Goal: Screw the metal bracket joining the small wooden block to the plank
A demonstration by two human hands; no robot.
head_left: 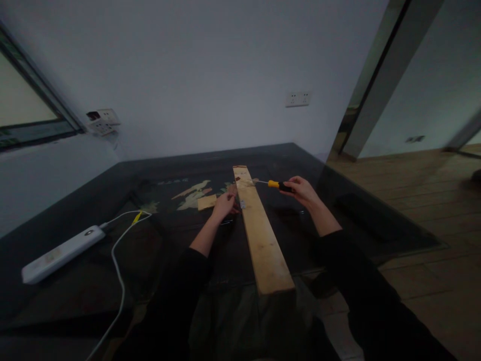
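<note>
A long pale wooden plank (263, 235) lies on the dark glossy table, pointing away from me, its near end jutting past the table's front edge. My right hand (298, 189) is closed around the black and yellow handle of a screwdriver (276, 184). Its thin shaft points left across the plank's far part, its tip close to a dark mark (238, 178). Just left of the plank is my left hand (225, 203), fingers curled together; what they hold, if anything, is too small to make out. A small silvery piece (243, 204) shows at the plank's left edge.
A small flat pale wooden piece (206, 202) lies left of my left hand. On the table's left side sits a white power strip (63, 253), its cable (118, 265) looping over the front edge. The table (169, 173) meets a white wall with sockets (298, 99).
</note>
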